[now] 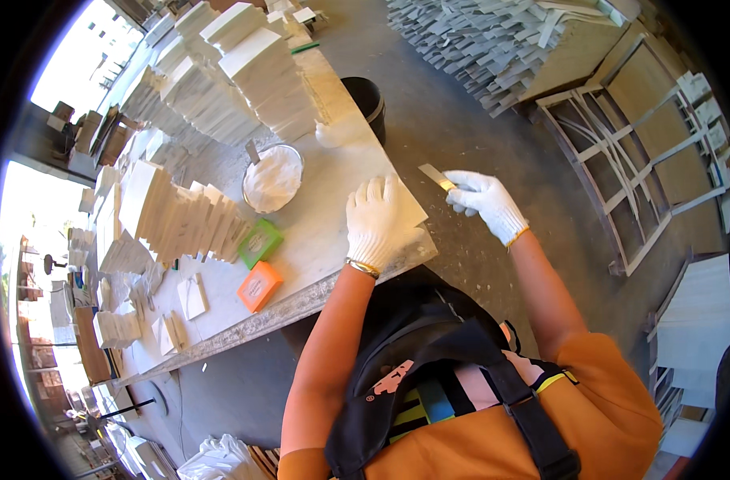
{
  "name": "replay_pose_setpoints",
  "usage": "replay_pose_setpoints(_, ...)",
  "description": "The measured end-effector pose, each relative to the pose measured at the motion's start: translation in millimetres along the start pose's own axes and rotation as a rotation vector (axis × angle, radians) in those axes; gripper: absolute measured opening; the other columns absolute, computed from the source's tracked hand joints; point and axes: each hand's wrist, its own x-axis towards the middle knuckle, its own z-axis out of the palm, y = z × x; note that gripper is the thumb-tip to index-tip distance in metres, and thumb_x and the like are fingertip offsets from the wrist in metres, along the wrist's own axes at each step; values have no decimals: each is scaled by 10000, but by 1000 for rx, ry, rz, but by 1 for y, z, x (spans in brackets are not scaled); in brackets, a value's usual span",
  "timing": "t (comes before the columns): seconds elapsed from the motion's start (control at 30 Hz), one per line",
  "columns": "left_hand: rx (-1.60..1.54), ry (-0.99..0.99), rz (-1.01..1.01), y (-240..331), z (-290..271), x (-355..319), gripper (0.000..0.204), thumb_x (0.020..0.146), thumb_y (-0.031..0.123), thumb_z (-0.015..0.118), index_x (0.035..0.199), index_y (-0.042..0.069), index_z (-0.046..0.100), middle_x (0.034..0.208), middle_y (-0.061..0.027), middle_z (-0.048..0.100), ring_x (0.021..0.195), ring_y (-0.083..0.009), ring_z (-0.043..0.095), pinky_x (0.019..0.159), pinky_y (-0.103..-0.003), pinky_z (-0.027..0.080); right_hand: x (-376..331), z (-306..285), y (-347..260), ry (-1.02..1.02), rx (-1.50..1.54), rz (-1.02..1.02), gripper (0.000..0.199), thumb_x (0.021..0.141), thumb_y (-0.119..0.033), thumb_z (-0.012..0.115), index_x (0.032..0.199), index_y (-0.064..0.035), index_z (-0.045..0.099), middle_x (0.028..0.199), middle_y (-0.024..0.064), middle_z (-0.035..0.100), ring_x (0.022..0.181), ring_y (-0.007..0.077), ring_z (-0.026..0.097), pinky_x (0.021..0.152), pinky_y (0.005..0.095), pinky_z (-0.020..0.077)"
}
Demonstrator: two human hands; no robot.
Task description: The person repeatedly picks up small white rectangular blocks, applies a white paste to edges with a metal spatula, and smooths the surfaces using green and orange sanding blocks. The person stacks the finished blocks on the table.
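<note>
My left hand (370,224), in a white knit glove, rests on a white stone tile (406,214) at the table's near right corner. Its fingers lie flat and point away from me. Out past the table edge, my right hand (486,202), gloved too, grips a putty knife (438,178) with a flat blade and a yellowish part near the handle. The blade points up and left, apart from the table. Left of my left hand stands a bowl of white paste or powder (273,180) with a tool (252,152) standing in it.
Stacks of white tiles (257,76) cover the table's (321,232) far and left parts. A green block (260,242) and an orange block (259,286) lie near its front edge. Beyond the right edge stand a black bucket (365,104), a metal frame rack (613,160) and piled strips (469,48).
</note>
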Motion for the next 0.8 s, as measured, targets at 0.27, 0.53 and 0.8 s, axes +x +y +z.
replay_pose_setpoints(0.27, -323, 42, -104, -2, -18, 5, 1104, 590, 362, 874, 1473, -9, 327, 1263, -230, 534, 1192, -401, 519, 983, -472, 472, -15, 12, 27, -16, 228, 41, 219, 950, -210, 639, 1097, -50, 672, 906, 34, 702, 781, 106, 620, 690, 250, 483)
replay_pose_setpoints(0.53, -541, 249, -221, -18, -14, -21, 1281, 535, 341, 910, 1509, -95, 201, 1381, -285, 421, 1243, -397, 494, 1046, -428, 445, -7, 41, -34, -169, 55, -123, 151, 957, -185, 634, 1040, -66, 674, 895, 16, 698, 764, 88, 624, 680, 239, 479)
replay_pose_setpoints(0.8, -589, 87, -288, -27, -13, -9, 1342, 455, 404, 911, 1471, -137, 220, 1333, -268, 455, 1259, -388, 463, 1053, -436, 429, 23, 71, -58, -233, -257, -516, 277, 905, -81, 684, 1179, -42, 705, 1016, 89, 746, 861, 154, 690, 825, 301, 539)
